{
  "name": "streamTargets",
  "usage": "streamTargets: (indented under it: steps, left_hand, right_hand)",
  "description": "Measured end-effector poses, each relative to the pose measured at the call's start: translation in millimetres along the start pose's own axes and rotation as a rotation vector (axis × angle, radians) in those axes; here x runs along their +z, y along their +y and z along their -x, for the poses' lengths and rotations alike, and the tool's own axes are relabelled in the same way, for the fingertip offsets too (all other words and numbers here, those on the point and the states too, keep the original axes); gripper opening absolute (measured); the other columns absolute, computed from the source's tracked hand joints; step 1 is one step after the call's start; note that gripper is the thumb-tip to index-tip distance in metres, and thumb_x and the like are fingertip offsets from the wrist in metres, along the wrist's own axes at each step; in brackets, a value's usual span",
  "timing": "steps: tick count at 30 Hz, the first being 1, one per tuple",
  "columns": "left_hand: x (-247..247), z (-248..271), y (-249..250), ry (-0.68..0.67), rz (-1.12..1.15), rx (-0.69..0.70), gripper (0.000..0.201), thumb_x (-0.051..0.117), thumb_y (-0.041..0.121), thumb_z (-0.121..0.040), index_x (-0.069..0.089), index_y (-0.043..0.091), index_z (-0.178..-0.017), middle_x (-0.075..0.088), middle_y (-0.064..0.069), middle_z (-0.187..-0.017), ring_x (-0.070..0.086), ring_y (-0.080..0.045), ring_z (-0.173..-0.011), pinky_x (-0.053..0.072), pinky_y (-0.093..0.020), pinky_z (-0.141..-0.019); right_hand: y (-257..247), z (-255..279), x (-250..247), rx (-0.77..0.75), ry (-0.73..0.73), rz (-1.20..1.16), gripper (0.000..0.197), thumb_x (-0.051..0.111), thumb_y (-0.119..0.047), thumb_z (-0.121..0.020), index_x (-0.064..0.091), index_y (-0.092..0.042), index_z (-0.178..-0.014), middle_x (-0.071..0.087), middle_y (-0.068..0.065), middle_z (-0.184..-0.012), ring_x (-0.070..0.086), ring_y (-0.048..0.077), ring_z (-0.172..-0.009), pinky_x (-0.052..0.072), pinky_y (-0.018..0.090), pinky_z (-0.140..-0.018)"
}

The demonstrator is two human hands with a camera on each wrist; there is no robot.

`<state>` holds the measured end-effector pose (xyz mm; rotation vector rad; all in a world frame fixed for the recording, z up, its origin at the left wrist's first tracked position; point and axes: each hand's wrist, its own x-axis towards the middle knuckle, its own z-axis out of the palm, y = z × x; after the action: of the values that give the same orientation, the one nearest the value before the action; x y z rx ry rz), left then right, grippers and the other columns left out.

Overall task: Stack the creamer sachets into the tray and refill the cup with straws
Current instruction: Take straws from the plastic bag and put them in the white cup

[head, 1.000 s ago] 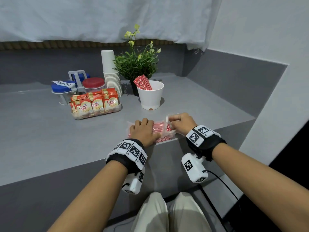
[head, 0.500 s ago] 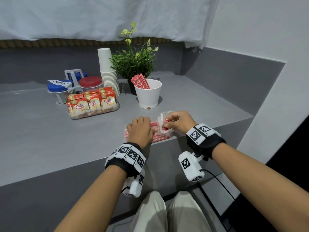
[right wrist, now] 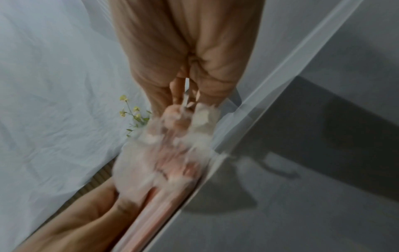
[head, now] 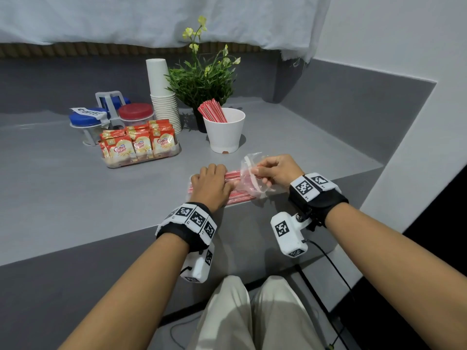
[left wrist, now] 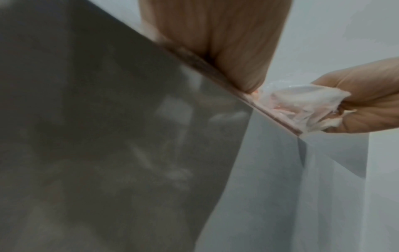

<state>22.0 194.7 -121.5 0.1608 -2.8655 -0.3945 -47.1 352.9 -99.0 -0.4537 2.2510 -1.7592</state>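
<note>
A clear plastic bag of red straws (head: 238, 195) lies at the counter's front edge. My left hand (head: 211, 184) rests flat on top of it and presses it down. My right hand (head: 275, 170) pinches the crumpled open end of the bag (head: 250, 176) and lifts it; the same end shows in the left wrist view (left wrist: 302, 105) and, blurred, in the right wrist view (right wrist: 172, 145). Behind stands a white cup (head: 224, 131) with several red straws (head: 212, 111) in it. A clear tray (head: 174, 154) holds upright creamer sachets (head: 137, 144).
A stack of white paper cups (head: 163, 94) and a potted green plant (head: 202, 79) stand behind the tray and cup. Lidded jars in a rack (head: 108, 114) sit at the back left. A grey wall (head: 353, 109) closes the right side.
My right hand has pulled the bag's open end up and to the right, so the plastic now stands crumpled. The left hand has stayed pressed on the straws.
</note>
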Motion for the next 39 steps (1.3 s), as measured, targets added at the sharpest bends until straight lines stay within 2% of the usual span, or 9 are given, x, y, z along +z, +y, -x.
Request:
streamTargets:
  steps: [4,7,12,18,20,23,31,35,39]
  left_hand:
    - [1.5,-0.5,0.7,0.011,-0.03,-0.008,0.031,0.04,0.032,-0.096,0.043,0.01,-0.117,0.046,-0.01,-0.121,0.041,-0.027,-0.114,0.029,-0.039,-0.099]
    - [1.6,0.4,1.6,0.017,-0.034,-0.006,0.031,0.04,0.032,-0.096,0.043,0.009,-0.117,0.046,-0.01,-0.122,0.04,-0.027,-0.115,0.029,-0.04,-0.098]
    - [2.0,1.2,-1.6,0.01,-0.007,0.014,0.031,0.041,0.033,-0.095,0.043,0.01,-0.116,0.046,-0.009,-0.121,0.04,-0.027,-0.113,0.029,-0.04,-0.099]
    - [2.3,-0.7,-0.7,0.005,0.019,-0.013,0.034,0.038,0.038,-0.096,0.044,0.01,-0.115,0.047,-0.009,-0.12,0.041,-0.027,-0.113,0.03,-0.04,-0.098]
    - [2.4,-0.4,0.1,0.005,0.017,-0.024,0.035,0.037,0.039,-0.097,0.044,0.01,-0.115,0.047,-0.01,-0.12,0.041,-0.027,-0.113,0.03,-0.041,-0.097]
    - [1.5,0.1,0.5,0.004,0.025,-0.028,0.035,0.034,0.039,-0.097,0.044,0.01,-0.114,0.047,-0.01,-0.12,0.041,-0.027,-0.112,0.03,-0.041,-0.097]
    - [1.6,-0.1,0.6,0.012,0.051,-0.04,0.032,0.031,0.036,-0.099,0.045,0.009,-0.11,0.048,-0.01,-0.117,0.042,-0.027,-0.111,0.03,-0.04,-0.096]
    - [1.3,0.9,1.5,0.01,0.031,-0.041,0.032,0.03,0.036,-0.099,0.045,0.01,-0.111,0.048,-0.01,-0.117,0.041,-0.027,-0.111,0.03,-0.04,-0.096]
    - [3.0,3.8,0.2,0.027,0.02,-0.013,0.031,0.032,0.035,-0.099,0.044,0.011,-0.113,0.047,-0.009,-0.117,0.04,-0.026,-0.11,0.03,-0.039,-0.095]
  right_hand:
    - [-3.9,3.6,-6.6,0.027,-0.05,-0.024,0.009,0.065,-0.005,-0.083,0.062,-0.01,-0.076,0.057,0.004,-0.055,0.043,0.006,-0.031,0.036,0.015,-0.032]
    - [-4.1,6.9,10.2,0.036,-0.123,-0.05,0.011,0.058,-0.016,-0.089,0.063,-0.019,-0.08,0.055,-0.002,-0.046,0.042,0.012,-0.033,0.036,0.015,-0.034]
    - [4.1,2.0,17.8,0.019,0.038,-0.198,0.024,0.062,-0.007,-0.086,0.06,-0.009,-0.061,0.048,0.005,-0.045,0.04,0.011,-0.032,0.039,0.015,-0.036]
    - [-1.3,3.0,-1.3,0.033,0.147,-0.342,0.016,0.064,-0.002,-0.082,0.057,-0.002,-0.068,0.053,0.002,-0.046,0.042,0.005,-0.031,0.04,0.014,-0.035]
    - [-3.6,4.2,1.9,0.04,0.146,-0.555,0.014,0.062,-0.003,-0.084,0.056,-0.001,-0.071,0.055,0.004,-0.051,0.046,0.007,-0.04,0.043,0.014,-0.042]
    - [-0.9,4.7,15.1,0.088,0.058,-0.729,0.01,0.063,-0.005,-0.083,0.06,0.002,-0.077,0.062,0.012,-0.065,0.06,0.018,-0.058,0.055,0.028,-0.059]
    - [-14.7,-2.1,2.1,0.034,0.239,-0.724,0.018,0.064,-0.006,-0.083,0.052,-0.009,-0.071,0.049,0.002,-0.057,0.042,0.003,-0.037,0.038,0.011,-0.037]
    - [-15.3,-0.7,21.2,-0.06,0.194,-0.355,0.027,0.064,-0.018,-0.085,0.053,-0.012,-0.061,0.052,0.005,-0.06,0.05,0.016,-0.051,0.049,0.034,-0.063]
    - [-31.1,-3.9,27.0,-0.14,0.354,-0.29,0.044,0.055,-0.029,-0.091,0.046,-0.016,-0.05,0.05,0.002,-0.054,0.048,0.017,-0.052,0.045,0.033,-0.068]
